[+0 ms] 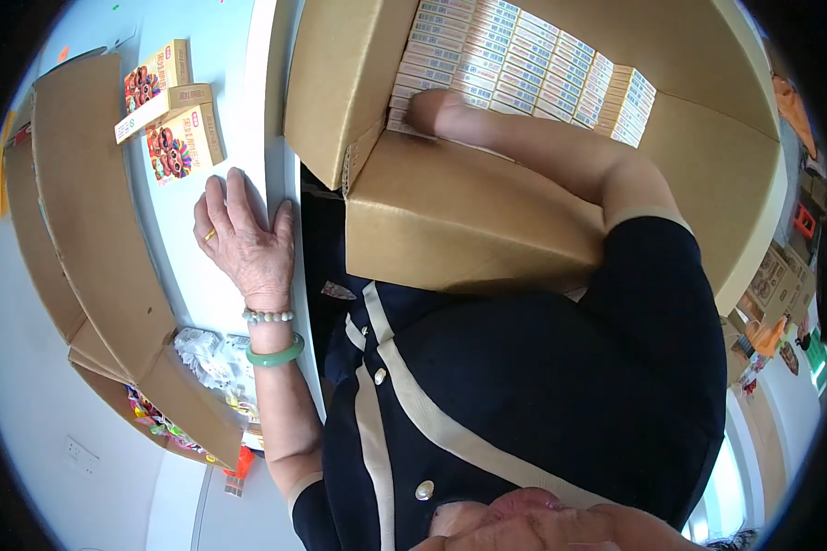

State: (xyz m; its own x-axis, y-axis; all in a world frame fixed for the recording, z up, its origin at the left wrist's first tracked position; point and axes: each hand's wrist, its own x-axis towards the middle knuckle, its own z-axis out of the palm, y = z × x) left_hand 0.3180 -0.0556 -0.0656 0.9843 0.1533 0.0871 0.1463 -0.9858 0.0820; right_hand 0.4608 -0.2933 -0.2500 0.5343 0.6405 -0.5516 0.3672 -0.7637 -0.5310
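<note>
My left hand (pixel 246 241) lies flat on the white tabletop (pixel 176 266), fingers stretched out and holding nothing. Just beyond its fingertips are a few small yellow-orange boxes with red cartoon print. One small box (pixel 182 145) lies nearest the hand, another box (pixel 156 72) sits farther off, and a third box (pixel 163 112) lies on edge across them. My right arm reaches into a large open carton (pixel 469 220). Down inside, my right hand (pixel 435 113) is at the near left end of tightly packed rows of small boxes (pixel 524 64); its fingers are hidden and blurred.
A long open carton (pixel 92 202) stands along the left side, with colourful wrapped pieces (pixel 161 422) in its lower part. Clear plastic packets (pixel 207 358) lie beside it, near my left forearm. More cartons (pixel 776 285) and orange items are at the far right.
</note>
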